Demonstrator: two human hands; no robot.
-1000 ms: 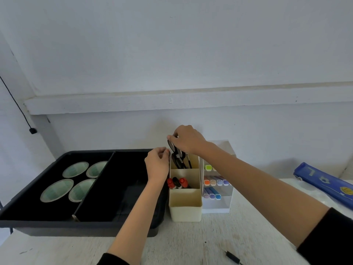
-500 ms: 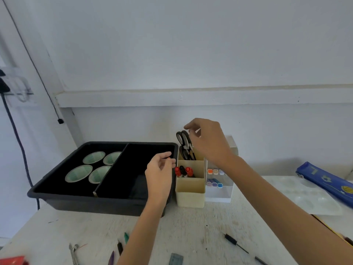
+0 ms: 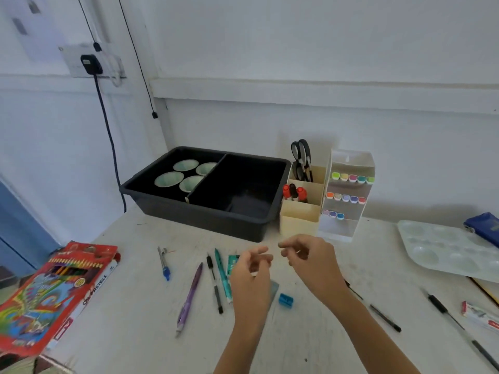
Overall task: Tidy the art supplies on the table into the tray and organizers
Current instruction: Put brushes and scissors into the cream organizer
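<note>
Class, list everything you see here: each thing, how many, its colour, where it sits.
tray: one, black, back of table.
bowls: four, pale green, tray's left compartment.
organizer: one, cream, right of tray.
scissors: one pair, black, organizer's back compartment.
markers: three, red and black caps, organizer's middle compartment.
marker stand: one, clear, right of organizer.
palette: one, white, right side.
pencil box: one, red, left edge.
compass: one, metal and blue, centre left.
purple pen, black pen, teal pen: one each, side by side, centre.
sharpener: one, blue, between the wrists.
left hand: empty, over the table.
right hand: empty, over the table.
</note>
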